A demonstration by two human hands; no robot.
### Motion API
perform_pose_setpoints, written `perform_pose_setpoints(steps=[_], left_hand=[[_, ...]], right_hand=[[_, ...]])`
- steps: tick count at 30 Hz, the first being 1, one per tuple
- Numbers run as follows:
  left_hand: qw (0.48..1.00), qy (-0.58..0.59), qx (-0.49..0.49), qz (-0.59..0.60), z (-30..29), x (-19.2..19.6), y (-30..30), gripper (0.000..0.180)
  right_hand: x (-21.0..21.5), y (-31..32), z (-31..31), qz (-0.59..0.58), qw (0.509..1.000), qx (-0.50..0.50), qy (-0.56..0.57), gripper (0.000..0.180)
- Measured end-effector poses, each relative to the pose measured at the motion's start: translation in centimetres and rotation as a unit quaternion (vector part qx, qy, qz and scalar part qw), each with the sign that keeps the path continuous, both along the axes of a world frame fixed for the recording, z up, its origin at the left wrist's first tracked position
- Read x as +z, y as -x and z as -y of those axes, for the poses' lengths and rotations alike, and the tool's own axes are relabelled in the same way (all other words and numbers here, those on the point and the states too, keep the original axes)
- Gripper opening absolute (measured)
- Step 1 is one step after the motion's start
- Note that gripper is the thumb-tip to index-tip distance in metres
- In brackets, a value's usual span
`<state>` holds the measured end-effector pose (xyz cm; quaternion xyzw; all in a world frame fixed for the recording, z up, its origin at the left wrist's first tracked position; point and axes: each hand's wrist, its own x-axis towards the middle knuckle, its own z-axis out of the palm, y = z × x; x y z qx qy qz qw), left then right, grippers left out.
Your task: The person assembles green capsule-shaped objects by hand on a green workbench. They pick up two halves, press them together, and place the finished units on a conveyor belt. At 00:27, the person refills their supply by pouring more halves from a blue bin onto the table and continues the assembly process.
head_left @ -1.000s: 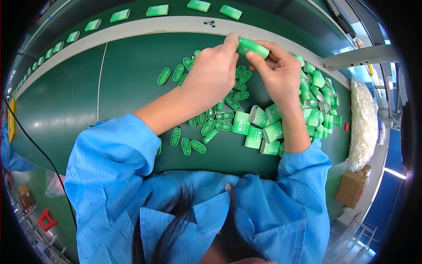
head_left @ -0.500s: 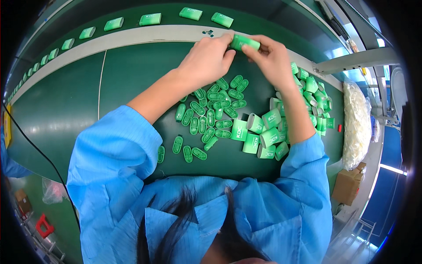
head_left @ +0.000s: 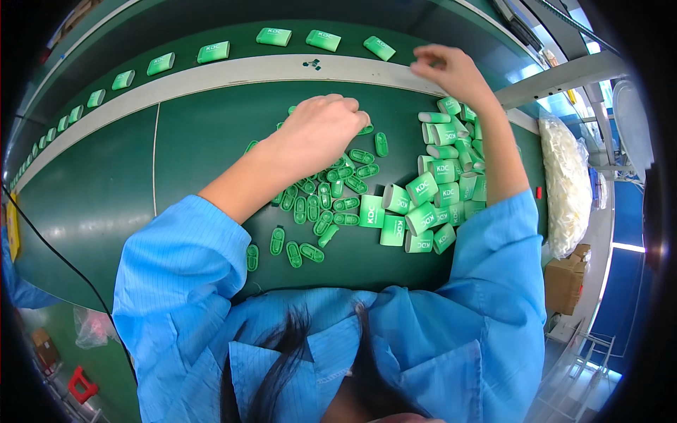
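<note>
My left hand (head_left: 326,128) is curled, knuckles up, over a loose heap of small green oval caps (head_left: 324,192) on the table. Its fingertips are mostly hidden, with one cap showing at their right edge, so what they hold does not show. My right hand (head_left: 450,70) hovers over the far rail, slightly blurred, its thumb and fingers apart and nothing between them. Just left of it, a green-and-white casing (head_left: 379,48) lies tilted on the far belt. Below my right forearm spreads a pile of similar hollow casings (head_left: 444,170).
A pale rail (head_left: 247,70) divides the dark green table (head_left: 201,141) from the far belt, where several casings (head_left: 213,52) form a curved row. Right of the table lies a clear bag of white parts (head_left: 566,187). A grey metal arm (head_left: 564,83) crosses the upper right.
The casing that both hands held now lies on the far belt. My left hand has come back over the caps; my right hand has moved right, off the casing. The belt row has shifted left.
</note>
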<state>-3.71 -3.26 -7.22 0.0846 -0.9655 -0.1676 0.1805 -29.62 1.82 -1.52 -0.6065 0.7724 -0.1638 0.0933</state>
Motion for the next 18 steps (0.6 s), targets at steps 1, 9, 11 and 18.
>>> perform_pose_setpoints(steps=[1, 9, 11, 18], left_hand=[[1.000, 0.003, 0.020, 0.009, -0.2, 0.2, 0.0, 0.022], [0.996, -0.026, 0.074, 0.030, -0.9, -0.1, 1.9, 0.024], [0.996, -0.015, 0.073, 0.053, -0.9, 0.2, 2.1, 0.024], [0.974, -0.199, 0.103, -0.045, 0.4, 0.7, 0.7, 0.029]], right_hand=[[0.7, -0.9, -1.8, -0.028, 0.999, 0.015, -0.033, 0.046], [0.2, -4.1, -5.6, -0.024, 0.995, -0.024, -0.090, 0.037], [0.4, -5.3, -5.0, 0.148, 0.988, -0.042, -0.019, 0.032], [-2.4, -7.1, -4.2, 0.602, 0.796, -0.034, 0.056, 0.025]])
